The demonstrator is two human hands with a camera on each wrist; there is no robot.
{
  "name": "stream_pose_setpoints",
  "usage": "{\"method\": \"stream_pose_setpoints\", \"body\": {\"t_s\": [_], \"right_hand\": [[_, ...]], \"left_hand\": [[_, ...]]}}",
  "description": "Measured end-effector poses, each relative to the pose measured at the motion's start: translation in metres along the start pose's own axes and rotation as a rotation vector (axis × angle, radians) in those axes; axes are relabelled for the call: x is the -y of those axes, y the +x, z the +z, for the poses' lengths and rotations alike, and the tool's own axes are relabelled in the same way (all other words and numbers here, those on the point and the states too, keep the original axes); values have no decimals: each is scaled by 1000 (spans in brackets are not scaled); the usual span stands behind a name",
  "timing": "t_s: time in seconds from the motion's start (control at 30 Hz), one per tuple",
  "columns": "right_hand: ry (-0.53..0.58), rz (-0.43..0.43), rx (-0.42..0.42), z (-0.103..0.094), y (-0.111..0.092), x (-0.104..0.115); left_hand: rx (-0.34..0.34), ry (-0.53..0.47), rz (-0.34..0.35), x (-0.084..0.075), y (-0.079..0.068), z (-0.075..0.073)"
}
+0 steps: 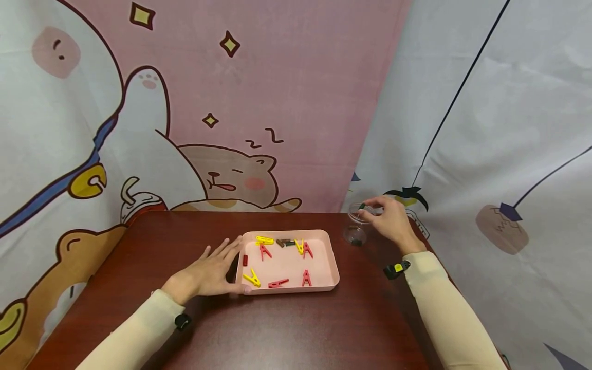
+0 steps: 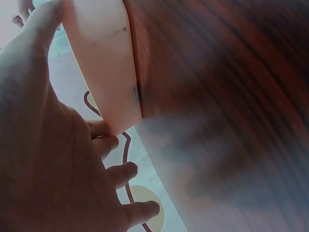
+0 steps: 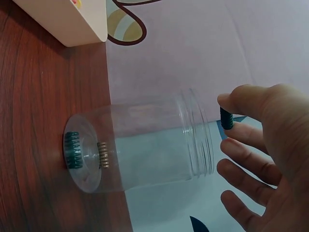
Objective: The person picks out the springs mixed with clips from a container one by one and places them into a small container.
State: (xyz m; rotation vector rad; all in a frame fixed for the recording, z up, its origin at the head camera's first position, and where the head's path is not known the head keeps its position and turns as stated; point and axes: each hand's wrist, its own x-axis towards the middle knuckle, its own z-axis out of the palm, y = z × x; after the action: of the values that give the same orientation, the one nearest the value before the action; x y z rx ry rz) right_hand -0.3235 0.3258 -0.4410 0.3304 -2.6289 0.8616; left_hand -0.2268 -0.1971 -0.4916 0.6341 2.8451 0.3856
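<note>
One pinched spring (image 3: 226, 119), one jar (image 3: 149, 150) (two inside)

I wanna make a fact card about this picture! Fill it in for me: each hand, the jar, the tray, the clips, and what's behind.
Right hand: the right hand pinches a dark green spring just above the jar's open mouth
Left hand: the left hand touches the tray's left end, fingers spread
Jar: clear jar, upright; wider green spring and brass-coloured spring at the bottom
Tray: pink tray, left of the jar
Clips: three yellow, four red, all in the tray
Behind: cartoon cloth
</note>
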Motion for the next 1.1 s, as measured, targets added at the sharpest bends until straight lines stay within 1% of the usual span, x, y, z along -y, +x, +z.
{"method": "stream_pose_setpoints", "body": {"t_s": [0.17,0.47,0.73,1.1], "right_hand": [[-18,-9,-33,1,0,-4],[-27,13,-31,4,1,-11],[-32,37,-16,6,1,-17],[-24,17,-15,6,2,-18]], "left_hand": [[3,-3,0,1,0,1],[-7,2,7,1,1,2],[-1,-3,3,1,1,2],[3,-8,0,2,1,1]]}}
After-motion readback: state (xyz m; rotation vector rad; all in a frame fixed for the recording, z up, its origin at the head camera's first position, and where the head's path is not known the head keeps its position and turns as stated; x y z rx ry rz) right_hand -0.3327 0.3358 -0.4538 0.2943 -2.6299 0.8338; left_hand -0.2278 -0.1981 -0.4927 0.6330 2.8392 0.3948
